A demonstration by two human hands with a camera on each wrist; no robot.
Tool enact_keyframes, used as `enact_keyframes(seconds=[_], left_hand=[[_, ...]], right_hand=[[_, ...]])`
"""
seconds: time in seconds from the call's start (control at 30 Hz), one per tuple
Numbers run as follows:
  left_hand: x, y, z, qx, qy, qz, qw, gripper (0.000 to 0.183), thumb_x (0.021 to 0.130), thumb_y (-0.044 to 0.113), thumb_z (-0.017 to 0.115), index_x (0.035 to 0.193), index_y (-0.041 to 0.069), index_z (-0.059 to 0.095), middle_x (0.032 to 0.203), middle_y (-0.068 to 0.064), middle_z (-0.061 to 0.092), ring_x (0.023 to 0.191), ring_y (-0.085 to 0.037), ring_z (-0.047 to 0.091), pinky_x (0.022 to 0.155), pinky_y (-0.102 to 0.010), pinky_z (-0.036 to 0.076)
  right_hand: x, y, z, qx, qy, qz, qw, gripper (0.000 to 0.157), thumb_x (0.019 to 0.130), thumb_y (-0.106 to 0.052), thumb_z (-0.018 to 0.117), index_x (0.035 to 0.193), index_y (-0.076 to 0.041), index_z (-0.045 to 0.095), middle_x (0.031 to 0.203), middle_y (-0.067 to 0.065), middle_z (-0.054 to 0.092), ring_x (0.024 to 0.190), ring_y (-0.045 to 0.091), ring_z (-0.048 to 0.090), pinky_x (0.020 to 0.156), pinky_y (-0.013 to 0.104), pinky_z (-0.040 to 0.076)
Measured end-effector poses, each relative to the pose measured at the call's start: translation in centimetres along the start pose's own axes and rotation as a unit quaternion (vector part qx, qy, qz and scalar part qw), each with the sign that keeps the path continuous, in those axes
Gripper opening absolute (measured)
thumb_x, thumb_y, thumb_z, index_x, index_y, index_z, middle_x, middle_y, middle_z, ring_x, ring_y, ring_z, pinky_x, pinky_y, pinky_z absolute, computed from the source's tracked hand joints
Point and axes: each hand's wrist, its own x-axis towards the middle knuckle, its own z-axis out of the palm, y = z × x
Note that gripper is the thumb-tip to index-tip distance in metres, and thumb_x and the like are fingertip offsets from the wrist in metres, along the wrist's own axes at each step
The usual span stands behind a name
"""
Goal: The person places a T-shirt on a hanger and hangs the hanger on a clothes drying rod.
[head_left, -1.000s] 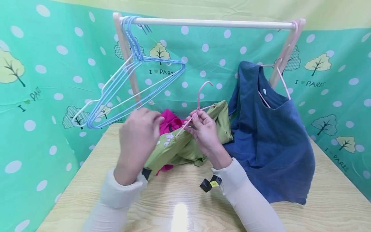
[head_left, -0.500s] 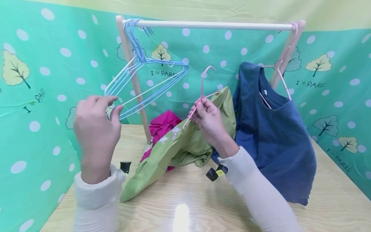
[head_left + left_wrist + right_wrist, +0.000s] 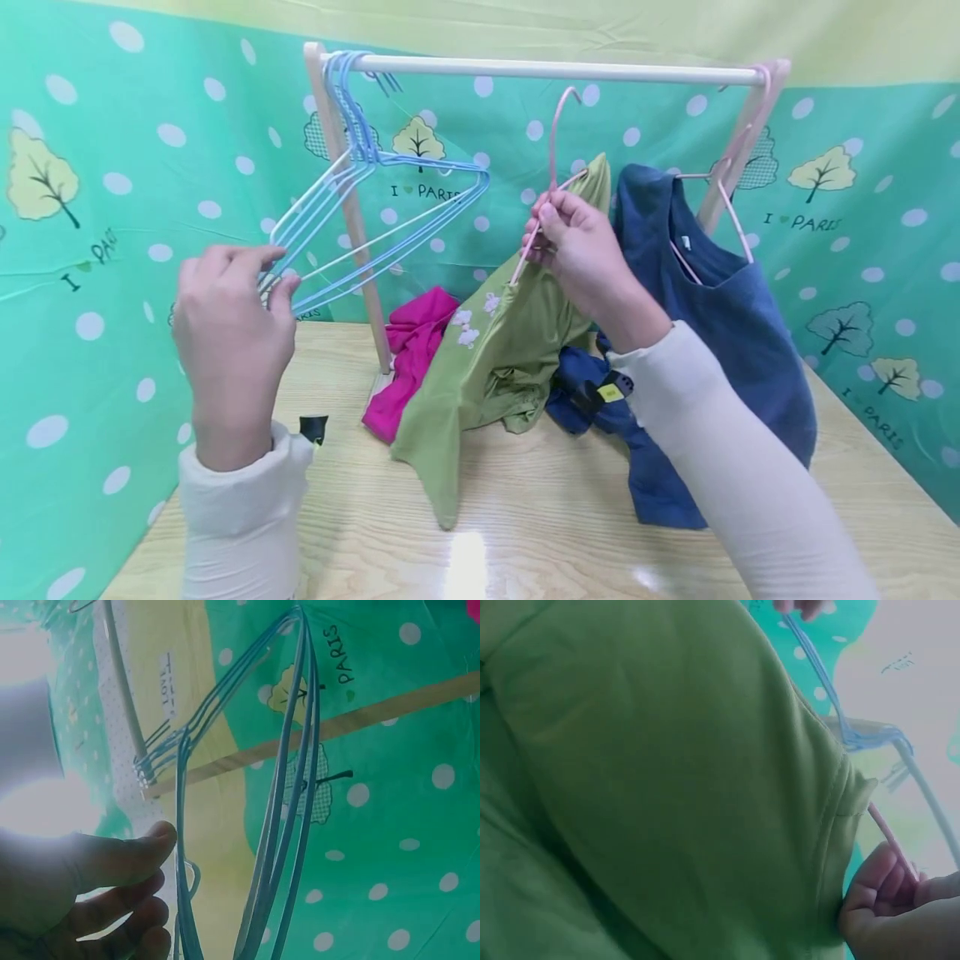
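Note:
My right hand (image 3: 577, 242) pinches a pink hanger (image 3: 557, 137) just below its hook, which points up under the rail. From this hanger hangs an olive-green shirt (image 3: 487, 358) with pale flower patches, its lower end trailing on the table. The right wrist view is mostly filled by the green fabric (image 3: 682, 765), with the pinching fingers at its lower right. At the left, my left hand (image 3: 232, 333) holds the near ends of several blue hangers (image 3: 330, 208) between thumb and fingers. In the left wrist view the thumb (image 3: 150, 844) lies against those hangers.
A wooden clothes rack with a white rail (image 3: 540, 68) spans the back. At its right end a navy garment (image 3: 712, 333) hangs from another pink hanger. A crumpled magenta cloth (image 3: 412, 350) lies by the rack's left foot on the wooden table (image 3: 337, 517).
My right hand has risen, moving slightly right, lifting the pink hanger and green shirt toward the rail. My left hand has left the shirt, going left to the blue hangers.

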Motion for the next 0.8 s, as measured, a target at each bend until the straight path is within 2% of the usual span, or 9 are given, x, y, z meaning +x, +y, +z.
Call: enact_keyframes(seconds=[0.23, 0.37, 0.5, 0.6, 0.67, 0.8], left_hand=[[0.1, -0.5, 0.1, 0.007, -0.01, -0.009, 0.9999, 0.028, 0.091, 0.001, 0.074, 0.119, -0.005, 0.073, 0.112, -0.026, 0.067, 0.095, -0.046, 0.052, 0.074, -0.061, 0.046], [0.1, -0.6, 0.0, 0.01, -0.016, -0.01, 0.9998, 0.028, 0.091, 0.0, 0.074, 0.119, -0.005, 0.073, 0.113, -0.026, 0.067, 0.096, -0.046, 0.052, 0.074, -0.063, 0.046], [0.2, -0.6, 0.0, 0.014, -0.018, -0.008, 0.9997, 0.028, 0.091, -0.001, 0.074, 0.118, -0.005, 0.073, 0.114, -0.027, 0.067, 0.097, -0.047, 0.053, 0.076, -0.064, 0.046], [0.1, -0.6, 0.0, 0.016, -0.025, -0.016, 0.9994, 0.028, 0.091, -0.001, 0.074, 0.119, -0.004, 0.072, 0.116, -0.027, 0.067, 0.098, -0.047, 0.052, 0.076, -0.064, 0.046], [0.1, -0.6, 0.0, 0.018, -0.034, -0.026, 0.9989, 0.029, 0.091, 0.0, 0.074, 0.12, -0.004, 0.072, 0.117, -0.026, 0.066, 0.099, -0.047, 0.052, 0.076, -0.064, 0.045], [0.0, -0.4, 0.2, 0.017, -0.043, -0.04, 0.9981, 0.031, 0.091, 0.001, 0.075, 0.122, -0.002, 0.072, 0.118, -0.026, 0.065, 0.099, -0.047, 0.052, 0.075, -0.064, 0.044]], right_hand=[[0.1, -4.2, -1.0, -0.076, 0.011, 0.011, 0.997, 0.02, 0.11, -0.016, 0.042, 0.103, -0.001, 0.054, 0.092, 0.007, 0.052, 0.079, 0.018, 0.053, 0.07, 0.027, 0.05], [0.0, -6.6, -1.4, -0.138, 0.03, 0.04, 0.989, 0.02, 0.109, -0.017, 0.042, 0.107, -0.001, 0.055, 0.098, 0.009, 0.051, 0.081, 0.02, 0.053, 0.072, 0.028, 0.052], [0.3, -8.3, -1.8, -0.198, 0.046, 0.061, 0.977, 0.019, 0.11, -0.016, 0.042, 0.109, -0.002, 0.055, 0.096, 0.007, 0.051, 0.078, 0.02, 0.052, 0.071, 0.029, 0.051], [0.6, -9.3, -2.2, -0.253, 0.056, 0.07, 0.963, 0.021, 0.11, -0.017, 0.042, 0.117, -0.003, 0.056, 0.097, 0.006, 0.051, 0.078, 0.019, 0.052, 0.07, 0.027, 0.051], [0.8, -9.9, -2.6, -0.294, 0.065, 0.074, 0.951, 0.026, 0.11, -0.017, 0.043, 0.126, -0.002, 0.056, 0.101, 0.007, 0.052, 0.08, 0.018, 0.054, 0.069, 0.026, 0.052], [0.9, -11.2, -3.7, -0.398, 0.077, 0.077, 0.911, 0.04, 0.109, -0.017, 0.045, 0.145, 0.001, 0.05, 0.113, 0.007, 0.053, 0.089, 0.015, 0.057, 0.073, 0.025, 0.056]])
